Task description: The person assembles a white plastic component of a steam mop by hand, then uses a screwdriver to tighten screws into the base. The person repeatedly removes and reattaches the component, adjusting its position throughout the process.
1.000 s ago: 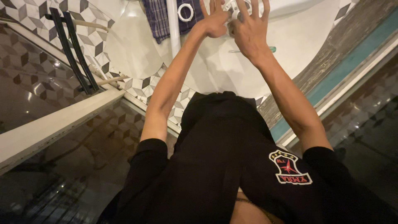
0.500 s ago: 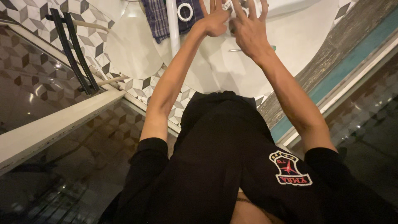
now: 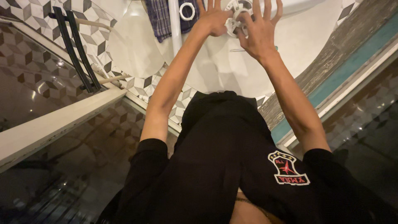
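Both hands, left hand [image 3: 214, 20] and right hand [image 3: 260, 35], on a white round fitting [image 3: 236, 16] (fingers spread).

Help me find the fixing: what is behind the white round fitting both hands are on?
Behind the white round fitting a pale, smooth surface shows. The left hand and right hand cover the fitting's edges, so its mounting is hidden.

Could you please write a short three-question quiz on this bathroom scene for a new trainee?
1. True or false: both the left hand and the right hand touch the round white slotted plastic fitting.
2. What hangs left of the white upright pipe? A) a dark blue checked cloth B) a red bucket C) a green hose
3. Fill in: the wall tiles carry a grey and white ____ pattern.

Key: 1 true; 2 A; 3 cube.
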